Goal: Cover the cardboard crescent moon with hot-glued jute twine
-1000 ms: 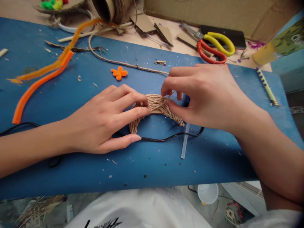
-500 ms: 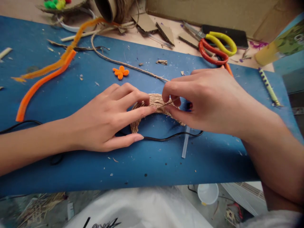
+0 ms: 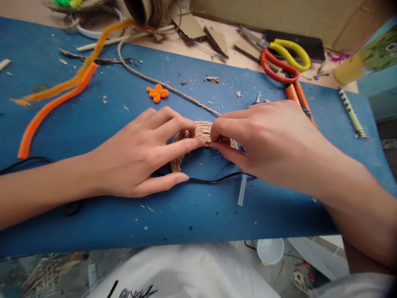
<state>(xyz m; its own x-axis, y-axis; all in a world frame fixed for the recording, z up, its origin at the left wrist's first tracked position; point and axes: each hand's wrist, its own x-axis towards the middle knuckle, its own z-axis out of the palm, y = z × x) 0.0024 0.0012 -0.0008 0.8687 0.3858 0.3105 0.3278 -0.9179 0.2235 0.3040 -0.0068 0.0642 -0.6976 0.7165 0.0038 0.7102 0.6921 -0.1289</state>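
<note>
Fingers: left hand (image 3: 136,159) presses the twine-wrapped arch (image 3: 198,136) mid-board, right hand (image 3: 273,138) pinches twine (image 3: 161,82) onto its top | step: winding (likely glued) | next: needs steady tension, turns laid tight beside each other.

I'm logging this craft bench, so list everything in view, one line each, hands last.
jute-wrapped arc: one, tan, centre of the board, pinched from both sides
jute cord: one strand, tan, runs from the arc toward the spool
spool: one, brown, top edge
blue board: one, blue, under everything
pipe cleaners: two, orange, far left
flower shape: one, orange, behind the left hand
black cable: one, black, in front of the arc
glue stick: one, clear, beside the cable
scissors: one pair, red and yellow handles, upper right
striped pencil: one, yellow and purple, right edge
cup: one, white, below the board
left hand: presses the arc's left part
right hand: pinches the arc's top
</note>
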